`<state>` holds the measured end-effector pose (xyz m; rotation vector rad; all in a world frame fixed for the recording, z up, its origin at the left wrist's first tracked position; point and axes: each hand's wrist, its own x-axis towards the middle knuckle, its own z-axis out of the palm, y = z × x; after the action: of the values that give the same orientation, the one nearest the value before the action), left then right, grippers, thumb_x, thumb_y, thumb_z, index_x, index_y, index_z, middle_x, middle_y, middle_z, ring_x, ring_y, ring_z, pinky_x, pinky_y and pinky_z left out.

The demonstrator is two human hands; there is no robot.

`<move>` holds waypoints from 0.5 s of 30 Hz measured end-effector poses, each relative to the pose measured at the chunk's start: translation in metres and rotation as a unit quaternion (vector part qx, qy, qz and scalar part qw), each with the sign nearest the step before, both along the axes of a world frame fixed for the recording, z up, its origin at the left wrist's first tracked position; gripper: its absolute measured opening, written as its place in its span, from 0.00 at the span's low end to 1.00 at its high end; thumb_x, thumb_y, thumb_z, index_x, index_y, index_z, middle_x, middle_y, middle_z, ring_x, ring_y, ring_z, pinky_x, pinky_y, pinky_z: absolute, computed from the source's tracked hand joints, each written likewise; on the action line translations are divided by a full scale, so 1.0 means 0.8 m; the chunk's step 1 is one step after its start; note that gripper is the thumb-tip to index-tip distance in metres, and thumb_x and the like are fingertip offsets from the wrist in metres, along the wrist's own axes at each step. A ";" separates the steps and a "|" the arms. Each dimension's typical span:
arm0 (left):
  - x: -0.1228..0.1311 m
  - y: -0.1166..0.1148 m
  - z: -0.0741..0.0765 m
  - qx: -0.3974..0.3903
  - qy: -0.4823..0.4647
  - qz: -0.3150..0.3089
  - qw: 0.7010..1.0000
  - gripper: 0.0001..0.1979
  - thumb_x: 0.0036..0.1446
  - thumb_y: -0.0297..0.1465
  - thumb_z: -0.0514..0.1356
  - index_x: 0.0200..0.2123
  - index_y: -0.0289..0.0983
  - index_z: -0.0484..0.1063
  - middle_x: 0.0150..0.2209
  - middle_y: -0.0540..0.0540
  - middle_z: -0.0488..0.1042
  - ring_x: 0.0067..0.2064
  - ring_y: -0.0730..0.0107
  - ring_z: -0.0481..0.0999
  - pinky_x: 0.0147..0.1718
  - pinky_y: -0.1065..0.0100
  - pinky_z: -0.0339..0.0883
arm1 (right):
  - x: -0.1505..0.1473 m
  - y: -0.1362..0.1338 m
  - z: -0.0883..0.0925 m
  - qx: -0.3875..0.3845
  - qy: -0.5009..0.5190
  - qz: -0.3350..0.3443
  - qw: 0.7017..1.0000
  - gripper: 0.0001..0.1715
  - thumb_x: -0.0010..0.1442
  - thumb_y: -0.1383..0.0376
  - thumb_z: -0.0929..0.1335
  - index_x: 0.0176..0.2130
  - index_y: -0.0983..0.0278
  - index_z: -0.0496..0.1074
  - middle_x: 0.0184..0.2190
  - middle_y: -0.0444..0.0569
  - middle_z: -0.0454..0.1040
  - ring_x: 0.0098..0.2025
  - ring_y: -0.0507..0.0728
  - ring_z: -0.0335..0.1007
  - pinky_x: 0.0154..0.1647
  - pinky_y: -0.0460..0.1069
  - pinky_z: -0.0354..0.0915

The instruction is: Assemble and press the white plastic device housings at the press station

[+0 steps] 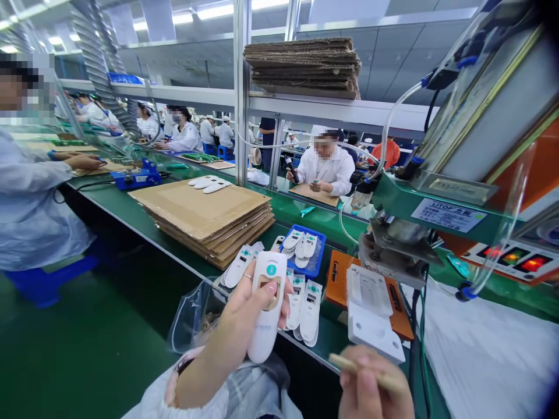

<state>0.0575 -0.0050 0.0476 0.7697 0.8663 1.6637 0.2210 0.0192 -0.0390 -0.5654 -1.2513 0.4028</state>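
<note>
The left hand (244,305) grips a white plastic device (267,308) upright, well apart from the right hand (371,387), which pinches a thin wooden stick (358,371). Beyond them, white casings (303,308) lie on a green workbench (301,218) beside a blue tray (303,250), then stacked cardboard sheets (209,218) and a seated co-worker (325,171).
</note>
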 end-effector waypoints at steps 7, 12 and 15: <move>0.016 -0.043 0.007 0.006 -0.011 -0.015 1.000 0.28 0.55 0.37 0.64 0.56 0.48 0.56 0.32 0.50 0.76 0.26 0.72 0.73 0.21 0.72 0.69 | -0.038 -0.007 0.094 -0.148 0.169 0.258 0.940 0.10 0.61 0.56 0.69 0.35 0.61 0.74 0.17 0.39 0.66 0.19 0.48 0.64 0.18 0.41 0.61; 0.022 -0.054 0.008 0.010 -0.013 -0.017 1.000 0.30 0.56 0.37 0.64 0.59 0.50 0.56 0.31 0.51 0.75 0.26 0.72 0.73 0.21 0.73 0.69 | -0.034 -0.012 0.100 -0.130 0.128 0.301 0.936 0.11 0.63 0.54 0.67 0.35 0.59 0.70 0.12 0.34 0.58 0.13 0.45 0.51 0.17 0.40 0.57; 0.027 -0.060 0.010 0.012 -0.012 -0.020 1.000 0.30 0.56 0.37 0.64 0.59 0.51 0.56 0.32 0.49 0.75 0.26 0.72 0.73 0.21 0.73 0.70 | -0.031 -0.014 0.106 -0.122 0.124 0.314 0.933 0.16 0.64 0.51 0.66 0.32 0.60 0.66 0.13 0.34 0.56 0.14 0.45 0.50 0.18 0.41 0.57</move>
<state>0.0794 -0.0534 0.0554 0.7785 0.8107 1.6474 0.1964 0.0083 0.0457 -0.2929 -1.1215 1.1458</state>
